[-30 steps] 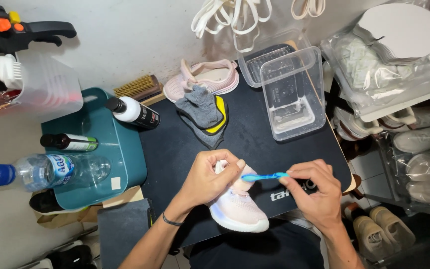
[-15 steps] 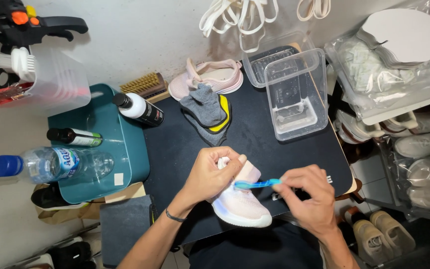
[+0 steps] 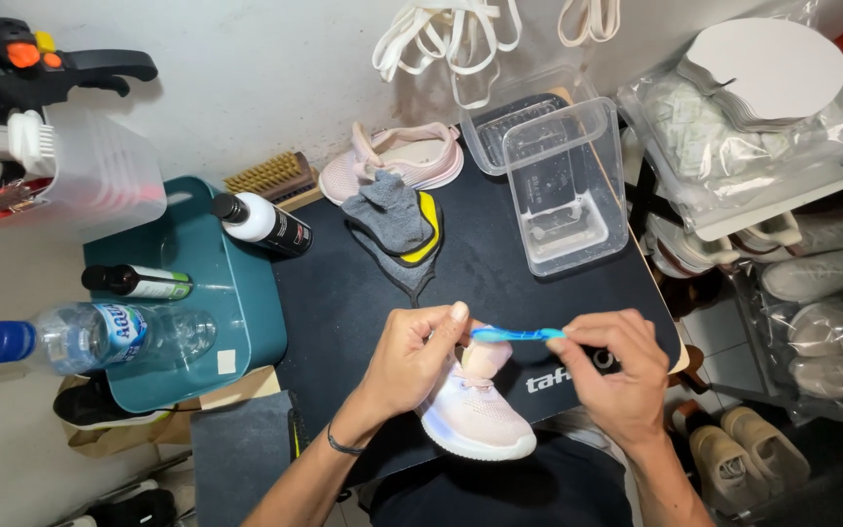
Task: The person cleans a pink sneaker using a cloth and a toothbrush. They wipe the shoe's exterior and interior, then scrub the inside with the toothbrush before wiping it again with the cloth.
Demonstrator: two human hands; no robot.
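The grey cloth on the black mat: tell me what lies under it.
Under the grey cloth a yellow-and-black pad shows at its right edge, lying on the black mat. How far the pad runs beneath the cloth is covered.

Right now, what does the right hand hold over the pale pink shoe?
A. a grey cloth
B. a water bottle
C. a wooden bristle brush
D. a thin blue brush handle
D: the right hand pinches a thin blue brush handle above the pale pink shoe, which the left hand steadies.

Black work mat (image 3: 500, 293): carries clear plastic tub (image 3: 563, 185), pink shoe (image 3: 407, 156), grey cloth (image 3: 392, 210), white bottle (image 3: 260, 222), pale sneaker (image 3: 475, 420).
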